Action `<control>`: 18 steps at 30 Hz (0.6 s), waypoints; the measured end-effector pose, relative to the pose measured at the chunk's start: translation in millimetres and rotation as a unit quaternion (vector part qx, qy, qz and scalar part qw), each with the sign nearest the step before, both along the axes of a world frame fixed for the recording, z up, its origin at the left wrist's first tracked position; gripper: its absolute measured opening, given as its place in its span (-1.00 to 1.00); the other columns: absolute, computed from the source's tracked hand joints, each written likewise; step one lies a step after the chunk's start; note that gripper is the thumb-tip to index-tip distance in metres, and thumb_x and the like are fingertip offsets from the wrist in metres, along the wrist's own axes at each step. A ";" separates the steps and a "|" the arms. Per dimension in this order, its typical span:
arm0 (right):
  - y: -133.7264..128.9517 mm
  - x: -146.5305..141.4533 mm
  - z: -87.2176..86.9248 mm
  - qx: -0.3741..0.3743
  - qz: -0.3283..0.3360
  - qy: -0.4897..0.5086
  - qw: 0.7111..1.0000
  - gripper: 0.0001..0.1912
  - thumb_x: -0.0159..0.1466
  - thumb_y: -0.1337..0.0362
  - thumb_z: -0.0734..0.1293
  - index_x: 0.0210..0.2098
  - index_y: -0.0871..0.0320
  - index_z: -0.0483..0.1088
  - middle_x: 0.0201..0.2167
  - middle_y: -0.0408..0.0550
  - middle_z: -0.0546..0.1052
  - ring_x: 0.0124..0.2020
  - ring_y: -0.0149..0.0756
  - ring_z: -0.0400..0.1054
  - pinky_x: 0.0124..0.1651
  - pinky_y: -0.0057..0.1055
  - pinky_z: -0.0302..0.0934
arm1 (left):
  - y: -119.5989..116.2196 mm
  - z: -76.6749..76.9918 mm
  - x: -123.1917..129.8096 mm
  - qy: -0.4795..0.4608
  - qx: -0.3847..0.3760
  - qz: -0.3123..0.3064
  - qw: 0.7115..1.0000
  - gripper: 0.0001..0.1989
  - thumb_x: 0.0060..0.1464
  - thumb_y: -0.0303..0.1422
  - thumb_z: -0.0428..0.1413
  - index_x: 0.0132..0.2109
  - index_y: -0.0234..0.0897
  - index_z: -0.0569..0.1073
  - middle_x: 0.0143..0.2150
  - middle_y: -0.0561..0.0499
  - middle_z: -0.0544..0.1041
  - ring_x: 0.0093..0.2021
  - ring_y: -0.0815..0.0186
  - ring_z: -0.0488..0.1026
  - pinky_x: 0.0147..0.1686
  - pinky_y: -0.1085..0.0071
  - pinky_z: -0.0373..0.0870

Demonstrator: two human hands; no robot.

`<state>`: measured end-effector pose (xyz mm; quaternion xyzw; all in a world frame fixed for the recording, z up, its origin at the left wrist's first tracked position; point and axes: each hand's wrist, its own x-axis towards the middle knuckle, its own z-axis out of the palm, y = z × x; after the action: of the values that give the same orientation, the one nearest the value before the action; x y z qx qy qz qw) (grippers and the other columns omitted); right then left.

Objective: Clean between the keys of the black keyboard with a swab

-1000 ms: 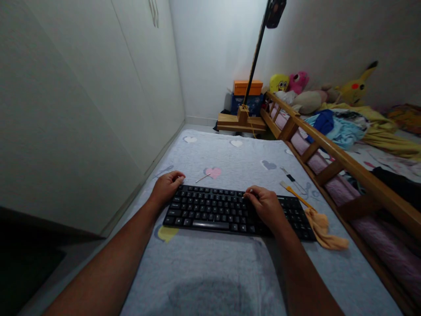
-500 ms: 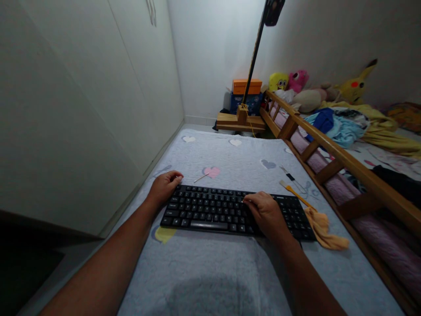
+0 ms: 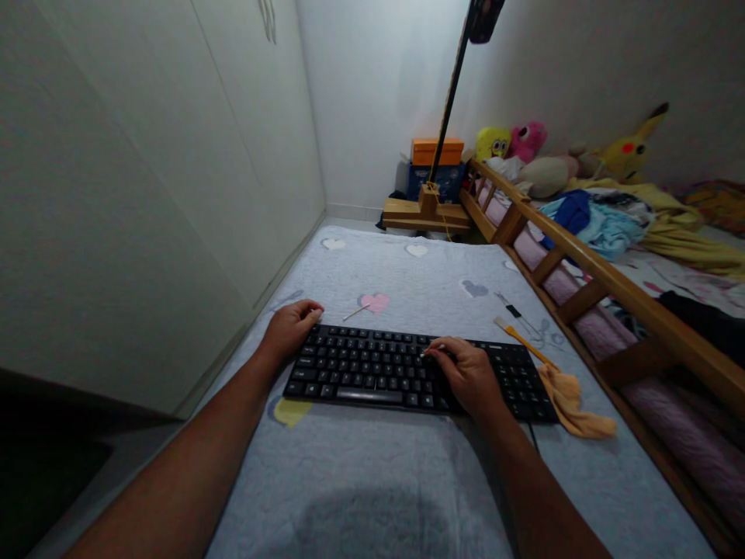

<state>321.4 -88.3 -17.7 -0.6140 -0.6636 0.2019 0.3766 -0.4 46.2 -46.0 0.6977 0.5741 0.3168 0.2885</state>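
Note:
A black keyboard (image 3: 366, 365) lies flat on the pale blue cloth (image 3: 361, 458). My right hand (image 3: 466, 370) is over its right part, fingers pinched on a small white-tipped stick, like a cotton swab (image 3: 424, 355), whose tip is at the keys. At the keyboard's upper left corner rests my left hand (image 3: 292, 326), fingers closed together; a small white bit shows at the fingertips, too small to name. Another cotton swab (image 3: 356, 312) lies on the cloth just behind the keyboard.
To the right lie a yellow-handled brush (image 3: 527, 341), an orange cloth (image 3: 573, 404) and a thin tool with a black band (image 3: 513, 311). A wooden bed rail (image 3: 611, 287) runs along the right side, a white cabinet (image 3: 174, 171) along the left. A wooden stand (image 3: 427, 210) is behind.
My right hand has shifted slightly left over the keys with the swab. My left hand has stayed at the keyboard's corner.

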 end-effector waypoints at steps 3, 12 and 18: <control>2.4 -4.4 0.3 0.003 -0.001 -0.011 1.000 -0.82 0.30 0.23 0.26 -0.37 0.06 0.49 -0.33 -0.07 0.61 -0.22 -0.18 0.44 -0.06 -0.27 0.21 | 1.2 -1.6 -0.7 0.001 0.007 0.000 1.000 -0.66 0.08 -0.12 0.05 -0.24 -0.29 0.55 -0.38 0.01 0.57 -0.33 0.18 0.47 -0.30 0.32 0.33; 2.3 2.7 3.6 -0.009 -0.013 -0.029 0.999 -0.80 0.30 0.22 0.23 -0.40 0.07 0.45 -0.36 -0.07 0.57 -0.25 -0.19 0.41 -0.08 -0.27 0.19 | 1.4 -1.6 -1.4 0.001 0.011 0.000 1.000 -0.67 0.07 -0.12 0.05 -0.25 -0.28 0.55 -0.38 0.02 0.56 -0.33 0.19 0.46 -0.30 0.32 0.33; 1.2 7.5 6.6 -0.022 -0.022 -0.024 0.999 -0.79 0.29 0.20 0.21 -0.39 0.07 0.44 -0.37 -0.07 0.58 -0.26 -0.18 0.43 -0.11 -0.28 0.20 | 0.1 0.3 -0.6 0.001 0.004 0.002 1.000 -0.66 0.06 -0.12 0.05 -0.25 -0.29 0.54 -0.41 0.03 0.54 -0.37 0.23 0.43 -0.33 0.34 0.30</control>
<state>328.8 -87.1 -11.1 -0.6413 -0.6542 0.1930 0.3515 -1.0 46.3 -45.6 0.6986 0.5742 0.3188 0.2841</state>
